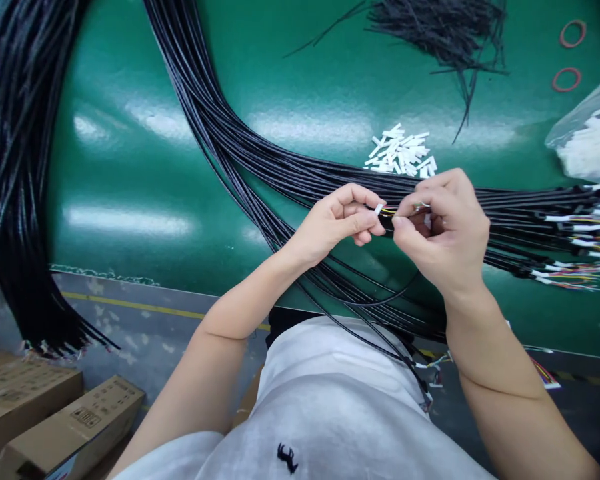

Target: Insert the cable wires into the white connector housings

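Over the long bundle of black cables (280,163), my two hands meet. Thumb and index finger of my left hand (347,217) pinch a small white connector (379,209). Thin yellow and dark wires (389,212) run from it toward my right hand (445,223). My right hand's thumb and index finger are closed on these wires; their tips partly hide them. Just behind the hands lies a pile of small white connector pieces (400,152) on the green table (145,200).
Stripped, coloured cable ends (575,273) lie at the right. A heap of black ties (440,30), two reddish rings (567,80) and a plastic bag of white parts (593,140) are farther back. Another cable bundle (23,173) hangs over the left edge, above cardboard boxes (70,427).
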A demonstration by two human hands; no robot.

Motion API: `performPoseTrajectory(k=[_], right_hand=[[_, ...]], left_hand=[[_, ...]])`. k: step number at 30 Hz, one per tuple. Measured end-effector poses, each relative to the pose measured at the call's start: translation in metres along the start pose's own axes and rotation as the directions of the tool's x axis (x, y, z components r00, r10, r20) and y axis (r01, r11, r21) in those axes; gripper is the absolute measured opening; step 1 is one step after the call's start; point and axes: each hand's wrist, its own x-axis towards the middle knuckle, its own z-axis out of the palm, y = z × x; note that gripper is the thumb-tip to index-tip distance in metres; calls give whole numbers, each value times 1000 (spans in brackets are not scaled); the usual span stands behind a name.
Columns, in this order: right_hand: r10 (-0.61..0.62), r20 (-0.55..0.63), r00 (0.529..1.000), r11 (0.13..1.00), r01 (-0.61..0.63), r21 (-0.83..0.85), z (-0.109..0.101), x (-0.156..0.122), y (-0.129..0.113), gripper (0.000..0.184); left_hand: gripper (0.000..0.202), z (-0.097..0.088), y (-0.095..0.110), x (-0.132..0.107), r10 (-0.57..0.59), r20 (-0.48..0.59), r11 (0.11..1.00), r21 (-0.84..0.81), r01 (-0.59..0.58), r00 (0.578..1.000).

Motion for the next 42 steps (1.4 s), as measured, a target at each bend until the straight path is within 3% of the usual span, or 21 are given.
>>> performPoseTrajectory(k=[8,21,28,33,36,38,42], right_hand=[[36,4,999,995,-36,-94,2,0,0,13],[80,43,996,996,-77,-54,2,1,-1,12],[-23,21,1000,998,24,-52,5,-1,6,14],[-60,18,998,998,60,-25,6,-1,8,11],[0,32,999,999,-1,45,6,1,10,11],[119,75,990,971,-131,198,6,3,12,9],[354,202,913,750,-406,522,3,4,17,13]], left_hand=[[50,2,-2,0,-18,1,1000,3,18,1000],[51,3,-4,-1,11,0,1000,27,-11,1000],[51,3,-9,1,128,37,990,47,-130,991],[50,1,-12,4,135,86,989,43,-139,987],[47,0,-12,5,150,87,986,60,-155,985],[44,-1,-12,7,176,53,980,82,-180,983],[38,-6,-11,11,293,-40,942,182,-282,955]])
